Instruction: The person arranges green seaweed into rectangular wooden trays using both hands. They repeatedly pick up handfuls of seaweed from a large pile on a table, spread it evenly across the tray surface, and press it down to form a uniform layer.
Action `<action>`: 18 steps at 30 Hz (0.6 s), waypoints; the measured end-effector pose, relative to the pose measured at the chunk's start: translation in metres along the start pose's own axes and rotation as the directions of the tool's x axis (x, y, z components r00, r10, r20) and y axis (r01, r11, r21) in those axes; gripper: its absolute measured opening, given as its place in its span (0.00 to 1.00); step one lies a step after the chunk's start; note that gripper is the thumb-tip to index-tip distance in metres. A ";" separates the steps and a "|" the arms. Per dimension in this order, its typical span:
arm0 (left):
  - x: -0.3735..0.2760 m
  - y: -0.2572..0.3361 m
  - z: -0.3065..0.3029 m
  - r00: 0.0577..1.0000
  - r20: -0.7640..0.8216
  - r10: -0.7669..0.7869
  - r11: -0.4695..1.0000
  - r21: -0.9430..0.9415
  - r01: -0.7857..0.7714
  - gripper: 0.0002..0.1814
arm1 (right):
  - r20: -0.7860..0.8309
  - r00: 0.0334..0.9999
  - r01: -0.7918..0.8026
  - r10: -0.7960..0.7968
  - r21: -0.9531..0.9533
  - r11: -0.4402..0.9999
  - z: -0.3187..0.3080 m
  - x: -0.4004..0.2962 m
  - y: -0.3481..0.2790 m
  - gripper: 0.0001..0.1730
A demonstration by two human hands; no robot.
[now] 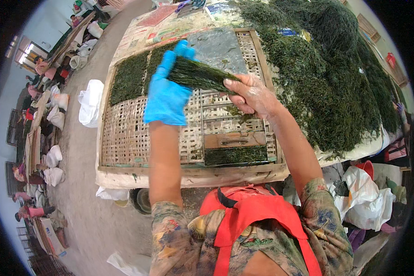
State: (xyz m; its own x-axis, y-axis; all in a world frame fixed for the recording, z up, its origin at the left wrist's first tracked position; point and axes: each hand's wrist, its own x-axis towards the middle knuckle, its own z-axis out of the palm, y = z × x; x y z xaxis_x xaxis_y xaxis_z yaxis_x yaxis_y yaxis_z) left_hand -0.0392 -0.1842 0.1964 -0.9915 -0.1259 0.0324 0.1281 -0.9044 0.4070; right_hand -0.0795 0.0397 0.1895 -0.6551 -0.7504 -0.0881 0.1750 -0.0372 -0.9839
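A bundle of dark green seaweed strands (203, 74) is stretched between my hands above a woven bamboo tray (124, 138). My left hand (169, 86), in a blue glove, is at the bundle's far end with its fingers partly spread; how it touches the strands is hidden. My bare right hand (252, 93) pinches the near end. Below lies a metal frame with crossbars, holding a wooden block (234, 139) and a strip of packed seaweed (236, 156). Seaweed sheets (129, 81) lie on the tray's far left, beside a grey board (217, 46).
A large heap of loose seaweed (317, 79) covers the table's right side. White sacks (369, 196) stand below right, and a white bag (90, 103) lies left of the table. Several people work along the far left wall; a purple-gloved hand (399, 107) shows at the right edge.
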 end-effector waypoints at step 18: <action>-0.061 -0.089 -0.268 0.706 -0.682 -0.189 0.975 -0.045 0.217 0.20 | 0.091 0.972 0.044 0.215 -0.976 0.211 -0.111 0.035 0.269 0.20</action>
State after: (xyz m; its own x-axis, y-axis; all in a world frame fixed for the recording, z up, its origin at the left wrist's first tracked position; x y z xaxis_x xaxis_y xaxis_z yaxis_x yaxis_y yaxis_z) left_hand 0.0154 -0.2049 -0.0864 -0.7097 -0.1963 -0.6766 -0.0893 -0.9276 0.3627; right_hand -0.1364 0.0768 -0.0954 -0.5328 -0.7975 -0.2832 -0.7096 0.6033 -0.3639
